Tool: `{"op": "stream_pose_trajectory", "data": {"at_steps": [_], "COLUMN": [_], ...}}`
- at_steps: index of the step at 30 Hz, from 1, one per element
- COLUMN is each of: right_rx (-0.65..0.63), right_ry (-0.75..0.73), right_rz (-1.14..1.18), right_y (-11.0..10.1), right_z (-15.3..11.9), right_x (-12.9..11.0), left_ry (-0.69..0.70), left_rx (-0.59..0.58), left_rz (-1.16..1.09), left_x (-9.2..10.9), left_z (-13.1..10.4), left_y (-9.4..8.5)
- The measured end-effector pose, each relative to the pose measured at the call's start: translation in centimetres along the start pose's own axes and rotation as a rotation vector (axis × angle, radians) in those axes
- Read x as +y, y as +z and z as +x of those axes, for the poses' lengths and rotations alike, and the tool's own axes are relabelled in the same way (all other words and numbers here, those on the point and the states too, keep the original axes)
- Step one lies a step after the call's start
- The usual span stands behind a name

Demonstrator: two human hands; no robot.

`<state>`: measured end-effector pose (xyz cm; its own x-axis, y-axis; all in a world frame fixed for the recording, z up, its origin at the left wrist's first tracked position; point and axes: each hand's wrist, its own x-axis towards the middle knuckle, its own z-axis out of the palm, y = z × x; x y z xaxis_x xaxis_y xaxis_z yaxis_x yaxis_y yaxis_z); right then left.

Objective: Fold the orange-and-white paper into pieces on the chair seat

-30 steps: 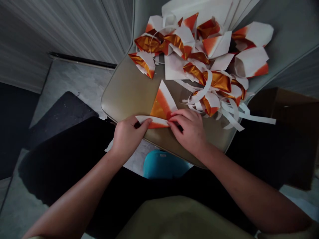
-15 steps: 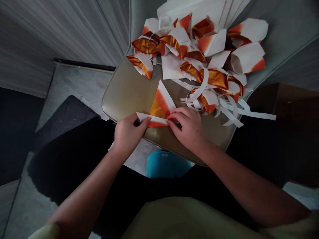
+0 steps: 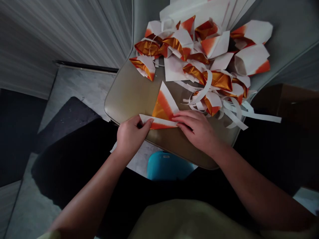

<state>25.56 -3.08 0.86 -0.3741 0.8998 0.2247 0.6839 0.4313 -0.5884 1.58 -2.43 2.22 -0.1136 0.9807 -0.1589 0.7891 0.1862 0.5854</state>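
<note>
A sheet of paper (image 3: 162, 107), white at the margins with orange and shiny gold in the middle, lies near the front edge of the chair seat. Its upper part forms a triangle, and a white-edged strip is folded up along the bottom. My left hand (image 3: 132, 134) pinches the left end of this strip between thumb and fingers. At the strip's right end, my right hand (image 3: 196, 127) has its thumb and fingertips closed on the paper. Beyond my hands lie several folded gold-and-orange paper pieces (image 3: 219, 79) in a heap.
Curled white paper strips (image 3: 235, 116) hang over the seat's right side. Flat white sheets (image 3: 194, 12) lean at the chair back. The chair seat (image 3: 124, 89) has bare surface left of the heap. A blue rounded object (image 3: 169, 166) shows below the front edge.
My right hand has slid rightward along the folded strip, baring more of it. My left hand keeps its pinch. The whole view has shifted slightly.
</note>
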Motion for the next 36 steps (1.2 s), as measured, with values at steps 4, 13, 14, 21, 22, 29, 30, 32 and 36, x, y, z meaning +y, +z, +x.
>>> {"op": "stream_pose_trajectory", "data": {"at_steps": [4, 13, 14, 21, 22, 29, 30, 32, 36], "right_rx": [-0.012, 0.0, -0.006, -0.042, -0.033, 0.014, 0.023, 0.039, 0.056], "right_ry": [0.018, -0.013, -0.015, 0.033, 0.044, 0.053, 0.059, 0.066, 0.074], "right_rz": [0.04, 0.086, 0.092, 0.142, 0.149, 0.1, 0.083, 0.062, 0.054], "right_y": [-0.3, -0.3, -0.4, -1.3, -1.4, -1.4, -1.3, -1.2, -0.9], "right_z": [0.1, 0.0, 0.0, -0.3, -0.4, -1.3, -1.3, -1.4, -1.4], "right_x": [0.4, 0.6, 0.6, 0.4, 0.3, 0.3, 0.3, 0.3, 0.3], "left_ry": [-0.004, 0.015, 0.017, 0.035, 0.038, 0.088, 0.101, 0.125, 0.159], "left_rx": [0.0, 0.01, 0.015, 0.024, 0.017, -0.007, 0.002, 0.021, 0.044], "left_rz": [0.011, 0.049, 0.053, 0.041, 0.034, 0.006, 0.008, 0.014, 0.028], "left_x": [0.0, -0.3, -0.3, -0.4, -0.5, -1.0, -1.1, -1.1, -1.1], "left_z": [0.0, 0.1, 0.1, 0.1, 0.1, 0.1, 0.1, 0.1, 0.1], "left_y": [0.0, 0.1, 0.1, 0.1, 0.0, -0.1, -0.1, -0.1, 0.0]}}
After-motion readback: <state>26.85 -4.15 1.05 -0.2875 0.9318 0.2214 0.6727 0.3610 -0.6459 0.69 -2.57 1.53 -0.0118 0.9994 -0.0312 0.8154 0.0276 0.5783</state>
